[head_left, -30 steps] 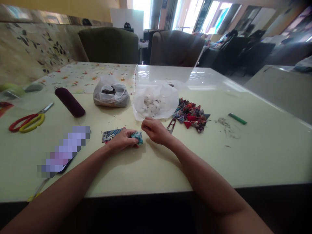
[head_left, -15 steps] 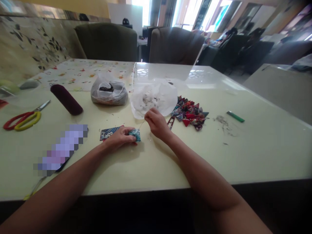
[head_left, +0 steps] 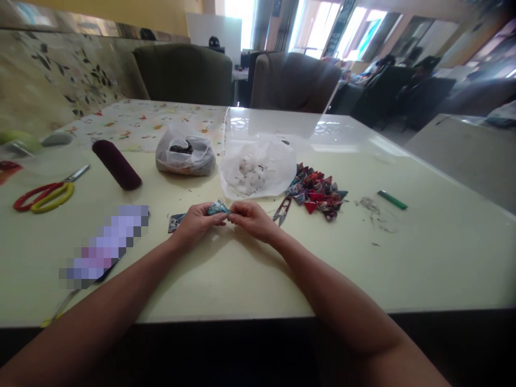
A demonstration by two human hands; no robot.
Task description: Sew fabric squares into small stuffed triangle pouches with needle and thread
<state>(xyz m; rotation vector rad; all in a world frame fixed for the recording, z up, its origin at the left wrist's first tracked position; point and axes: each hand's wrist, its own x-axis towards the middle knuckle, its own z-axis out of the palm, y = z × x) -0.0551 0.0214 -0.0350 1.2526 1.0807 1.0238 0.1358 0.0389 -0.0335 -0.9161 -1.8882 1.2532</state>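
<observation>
A small piece of teal patterned cloth is gripped between the thumb and fingers of the left hand, above the table, midway along its near edge and set in from it. The cloth's right end is pinched by the closed fingertips of the right hand, the two hands nearly meeting. A dark patterned cloth is partly covered by the left hand.

Red-handled snips are seen just beyond the right wrist, blades toward the near edge. Past them, a pile of small, pointed fabric pieces is heaped beside a white sheet on which white stuffing is held. Toward the table's right edge, a green-handled tool is laid near scattered thread scraps.

To the left, a filled translucent bag, a maroon cylinder and red-and-yellow scissors are spread out. A pixelated object is placed nearer the near left corner. The table's far left corner is covered by a floral cloth, with two chairs set at the far edge.
</observation>
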